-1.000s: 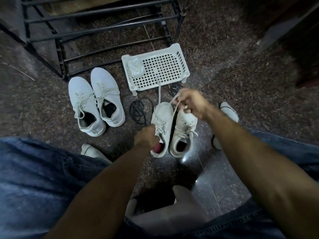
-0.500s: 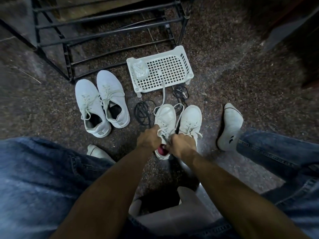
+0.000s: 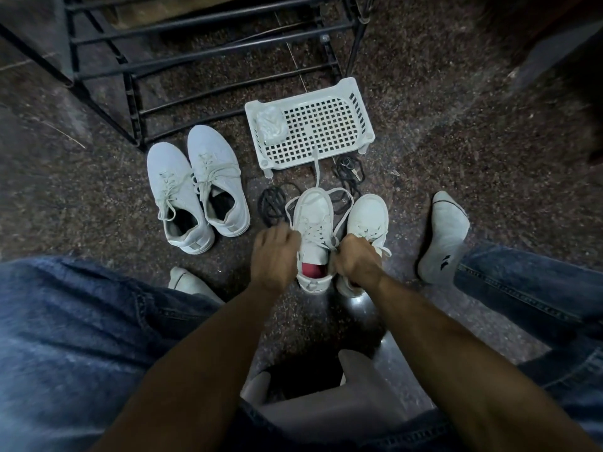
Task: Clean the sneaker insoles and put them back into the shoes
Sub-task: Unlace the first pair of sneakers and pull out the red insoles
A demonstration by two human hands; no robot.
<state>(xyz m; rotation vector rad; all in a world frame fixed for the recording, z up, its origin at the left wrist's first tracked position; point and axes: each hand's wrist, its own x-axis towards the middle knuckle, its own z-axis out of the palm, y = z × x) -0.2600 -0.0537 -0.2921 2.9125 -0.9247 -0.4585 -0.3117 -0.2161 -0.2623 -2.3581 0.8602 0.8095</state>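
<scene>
Here our left hand [image 3: 275, 252] curls against the left side of the white sneaker [image 3: 312, 223], though we cannot tell what its hidden fingers grip. Our right hand [image 3: 357, 264] is curled at the shoe's collar among the laces, covering much of the second sneaker [image 3: 368, 216]. A red insole [image 3: 311, 269] shows inside the first shoe's opening. Beyond lie dark laces [image 3: 272, 205], another pale pair [image 3: 195, 187], a white basket [image 3: 313, 128] holding a blurry clear bundle, then the black rack [image 3: 202, 60].
</scene>
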